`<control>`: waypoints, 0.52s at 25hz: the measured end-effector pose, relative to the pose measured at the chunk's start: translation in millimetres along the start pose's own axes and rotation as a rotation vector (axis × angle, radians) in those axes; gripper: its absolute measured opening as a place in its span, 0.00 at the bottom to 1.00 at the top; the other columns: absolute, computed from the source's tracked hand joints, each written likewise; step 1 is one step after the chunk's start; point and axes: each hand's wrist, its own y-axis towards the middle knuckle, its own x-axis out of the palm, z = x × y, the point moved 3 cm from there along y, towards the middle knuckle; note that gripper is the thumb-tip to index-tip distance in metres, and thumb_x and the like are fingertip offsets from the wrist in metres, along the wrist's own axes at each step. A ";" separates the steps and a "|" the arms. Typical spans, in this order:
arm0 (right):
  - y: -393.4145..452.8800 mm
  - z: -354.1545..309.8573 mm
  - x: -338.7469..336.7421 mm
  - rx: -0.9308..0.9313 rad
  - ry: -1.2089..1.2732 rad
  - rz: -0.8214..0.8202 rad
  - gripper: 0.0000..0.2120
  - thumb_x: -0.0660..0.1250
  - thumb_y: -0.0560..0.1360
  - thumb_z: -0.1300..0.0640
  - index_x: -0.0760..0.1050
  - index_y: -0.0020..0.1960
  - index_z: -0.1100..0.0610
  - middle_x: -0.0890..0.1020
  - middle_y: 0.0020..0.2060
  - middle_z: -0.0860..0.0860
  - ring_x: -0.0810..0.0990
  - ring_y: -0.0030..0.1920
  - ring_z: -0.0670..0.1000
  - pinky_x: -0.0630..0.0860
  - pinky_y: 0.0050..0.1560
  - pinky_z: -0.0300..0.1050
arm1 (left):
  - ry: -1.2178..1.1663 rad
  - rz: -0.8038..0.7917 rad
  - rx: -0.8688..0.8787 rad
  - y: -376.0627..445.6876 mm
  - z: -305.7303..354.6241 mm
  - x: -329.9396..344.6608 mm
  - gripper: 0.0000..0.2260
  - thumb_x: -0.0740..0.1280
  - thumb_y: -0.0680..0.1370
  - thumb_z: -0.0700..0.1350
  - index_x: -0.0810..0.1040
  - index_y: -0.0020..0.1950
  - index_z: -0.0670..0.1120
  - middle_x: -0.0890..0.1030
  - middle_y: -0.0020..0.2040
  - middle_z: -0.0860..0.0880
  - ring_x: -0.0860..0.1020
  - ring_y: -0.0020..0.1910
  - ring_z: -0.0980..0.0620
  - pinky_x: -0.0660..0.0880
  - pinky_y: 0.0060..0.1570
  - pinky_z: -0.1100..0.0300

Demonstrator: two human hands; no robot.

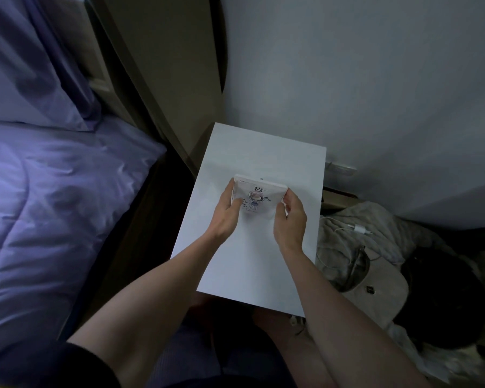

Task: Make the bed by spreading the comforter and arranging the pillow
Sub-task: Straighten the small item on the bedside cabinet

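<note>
My left hand (226, 212) and right hand (290, 217) grip a small white box (259, 196) over the white table (263, 152). Far left, the pillow (25, 68) rests against the spread comforter (53, 197).

- left hand (226, 217) center frame, fingers curled, thumb on top, gripping small box (256, 198) by its left edge
- right hand (290, 219) grips its right edge
- both forearms bare, reaching up from bottom of frame

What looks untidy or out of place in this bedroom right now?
Right of the nightstand, a bag, grey cloth and a charger cable lie in a loose heap. The comforter is creased. Both hands hold a small box.
</note>
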 end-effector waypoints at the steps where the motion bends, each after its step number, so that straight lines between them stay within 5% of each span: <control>1: 0.5 2.9 3.2 0.003 -0.011 -0.011 0.21 0.58 0.78 0.64 0.71 0.70 0.55 0.77 0.63 0.50 0.77 0.62 0.49 0.73 0.65 0.49 | -0.002 -0.012 0.010 2.7 -2.3 0.0 0.25 0.55 0.82 0.41 0.55 0.79 0.51 0.59 0.78 0.54 0.58 0.76 0.57 0.55 0.73 0.61; 8: 3.7 18.5 17.5 0.097 -0.052 -0.058 0.26 0.57 0.76 0.65 0.68 0.72 0.50 0.80 0.60 0.47 0.79 0.59 0.48 0.74 0.61 0.44 | 0.021 -0.108 -0.050 19.8 -26.6 -1.0 0.28 0.56 0.80 0.46 0.51 0.77 0.62 0.61 0.77 0.55 0.59 0.76 0.54 0.56 0.73 0.57; 13: 36.8 2.0 26.6 0.088 -0.105 -0.034 0.24 0.58 0.76 0.64 0.70 0.70 0.50 0.83 0.54 0.50 0.80 0.54 0.51 0.75 0.56 0.46 | 0.025 -0.118 -0.013 46.9 -6.1 -3.5 0.30 0.56 0.78 0.46 0.49 0.78 0.59 0.57 0.78 0.57 0.57 0.77 0.55 0.54 0.77 0.52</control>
